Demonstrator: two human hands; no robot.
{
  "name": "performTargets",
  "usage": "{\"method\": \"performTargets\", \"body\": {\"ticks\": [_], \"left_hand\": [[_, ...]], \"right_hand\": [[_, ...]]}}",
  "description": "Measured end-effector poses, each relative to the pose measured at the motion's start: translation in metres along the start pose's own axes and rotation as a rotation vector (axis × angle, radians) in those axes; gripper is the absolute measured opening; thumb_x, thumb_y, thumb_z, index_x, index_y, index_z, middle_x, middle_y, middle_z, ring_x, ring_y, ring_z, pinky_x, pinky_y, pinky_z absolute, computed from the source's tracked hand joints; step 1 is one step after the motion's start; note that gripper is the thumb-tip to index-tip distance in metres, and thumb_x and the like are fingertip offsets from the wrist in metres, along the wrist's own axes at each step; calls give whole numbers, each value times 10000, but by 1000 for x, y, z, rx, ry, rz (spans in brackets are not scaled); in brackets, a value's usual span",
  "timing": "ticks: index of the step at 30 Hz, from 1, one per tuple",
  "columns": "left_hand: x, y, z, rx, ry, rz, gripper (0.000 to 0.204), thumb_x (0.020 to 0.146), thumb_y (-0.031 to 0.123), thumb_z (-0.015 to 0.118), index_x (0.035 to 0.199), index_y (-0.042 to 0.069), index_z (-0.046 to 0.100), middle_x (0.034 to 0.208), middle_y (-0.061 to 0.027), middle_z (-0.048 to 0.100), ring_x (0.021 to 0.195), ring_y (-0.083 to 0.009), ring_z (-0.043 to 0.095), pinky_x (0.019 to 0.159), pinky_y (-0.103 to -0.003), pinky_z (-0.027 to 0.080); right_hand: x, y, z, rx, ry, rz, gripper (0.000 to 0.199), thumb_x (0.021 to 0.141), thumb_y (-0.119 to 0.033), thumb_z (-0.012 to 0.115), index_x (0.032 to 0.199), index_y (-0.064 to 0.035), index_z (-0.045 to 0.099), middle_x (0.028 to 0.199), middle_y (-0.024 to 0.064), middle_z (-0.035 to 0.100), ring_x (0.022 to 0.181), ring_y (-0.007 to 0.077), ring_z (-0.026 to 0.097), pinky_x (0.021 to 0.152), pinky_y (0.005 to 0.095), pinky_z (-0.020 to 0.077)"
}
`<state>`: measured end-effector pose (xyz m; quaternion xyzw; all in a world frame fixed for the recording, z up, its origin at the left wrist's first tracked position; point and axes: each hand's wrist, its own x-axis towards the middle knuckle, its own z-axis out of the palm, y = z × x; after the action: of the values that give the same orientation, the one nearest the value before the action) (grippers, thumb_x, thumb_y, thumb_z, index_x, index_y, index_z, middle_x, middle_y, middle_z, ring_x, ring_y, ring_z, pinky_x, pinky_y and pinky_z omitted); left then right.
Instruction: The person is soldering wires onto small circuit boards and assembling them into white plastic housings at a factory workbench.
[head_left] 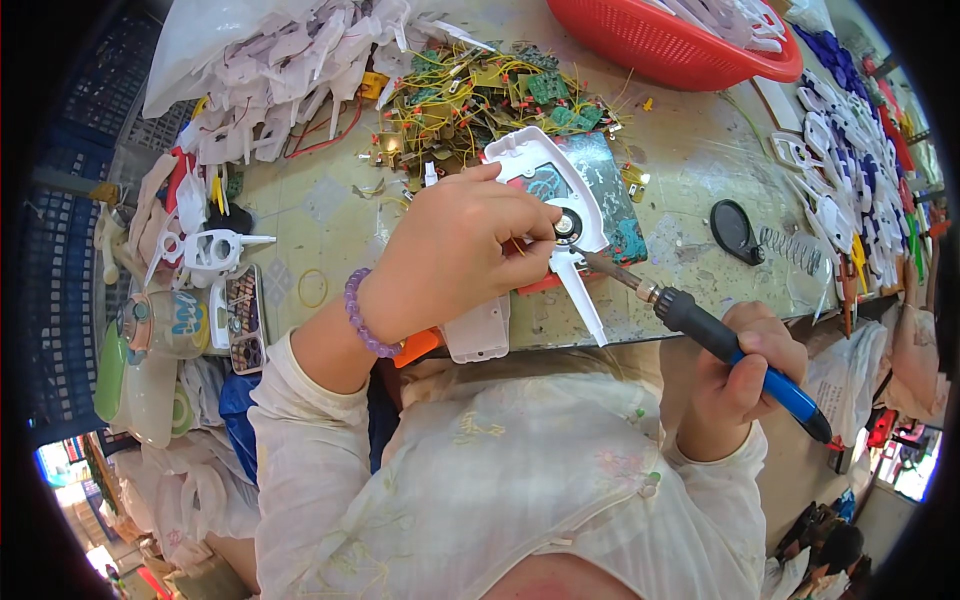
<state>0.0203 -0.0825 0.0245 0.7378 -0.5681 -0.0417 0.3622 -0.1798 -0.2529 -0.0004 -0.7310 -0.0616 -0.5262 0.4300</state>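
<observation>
My left hand (455,250) holds down a white plastic housing (548,185) with a small round speaker part (568,228) on the worktable (690,160); its fingers pinch something thin at that part. A purple bead bracelet (362,315) circles the wrist. My right hand (745,375) grips a blue and black soldering iron (735,350), whose metal tip (600,264) touches just beside the round part. Under the housing lies a dark worn mat (610,180).
A tangle of green circuit boards with yellow and red wires (480,95) lies behind the housing. A red basket (670,40) sits far right, bags of white parts (270,70) far left. White and blue plastic pieces (850,150), a spring (790,245) and a black oval part (733,230) lie right.
</observation>
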Motion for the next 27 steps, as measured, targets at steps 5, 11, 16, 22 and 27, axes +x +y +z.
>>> {"method": "performTargets", "body": {"ticks": [5,11,16,22,27], "left_hand": [[0,2,-2,-1,3,-10,35,737,82,685,738,65,654,847,-71,713,751,-220,667,976,-458,423],[-1,2,0,41,6,3,48,732,73,693,729,61,647,855,-68,713,734,-227,664,973,-449,427],[-1,3,2,54,38,25,53,729,64,694,724,59,642,858,-64,713,708,-231,658,965,-434,436],[-1,4,3,91,45,44,52,728,67,692,716,64,642,863,-57,713,714,-232,658,963,-435,445],[-1,4,4,121,65,78,38,725,66,686,713,72,651,869,-49,713,717,-237,659,963,-447,451]], "right_hand": [[2,2,-1,42,30,-4,209,900,-196,578,953,-11,497,683,73,499,519,164,445,460,293,355],[4,2,1,28,-4,-7,195,887,-177,586,944,-7,509,671,70,502,511,166,448,462,291,363],[9,-1,-2,-1,-77,-17,179,869,-149,586,941,-1,514,665,67,509,513,171,459,467,298,374],[16,-1,-5,31,-197,-10,164,831,-106,606,938,-3,535,644,61,506,506,174,450,465,307,367],[15,1,-4,37,-193,-18,158,818,-87,609,936,-6,542,645,59,515,503,172,444,462,304,357]]}}
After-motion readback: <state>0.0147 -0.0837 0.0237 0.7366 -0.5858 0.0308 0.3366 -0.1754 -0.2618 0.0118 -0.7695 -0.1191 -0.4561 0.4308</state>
